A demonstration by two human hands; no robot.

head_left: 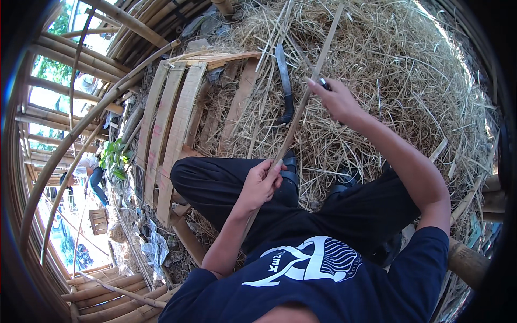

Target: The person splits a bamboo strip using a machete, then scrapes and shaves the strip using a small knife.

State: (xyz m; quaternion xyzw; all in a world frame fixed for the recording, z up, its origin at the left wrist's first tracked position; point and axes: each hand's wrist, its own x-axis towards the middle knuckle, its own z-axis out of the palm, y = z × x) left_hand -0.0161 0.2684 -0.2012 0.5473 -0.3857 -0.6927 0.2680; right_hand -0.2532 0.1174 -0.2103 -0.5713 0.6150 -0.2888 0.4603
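Note:
A long bamboo strip (301,110) runs slantwise from my lap up over the straw. My left hand (261,184) is closed around its lower part, above my thigh. Farther up the strip, my right hand (338,101) grips a black-handled knife (323,84), with its thumb against the strip. The knife's blade is hard to make out against the straw. Left of the strip, a machete (283,72) with a black handle lies on the straw, apart from both hands.
Shavings and straw (398,70) cover the ground ahead and right. A slatted wooden pallet (180,116) stands to the left. Bamboo poles (97,116) frame the left side, beyond which another person (89,169) bends over. A thick bamboo pole (467,262) lies at my right.

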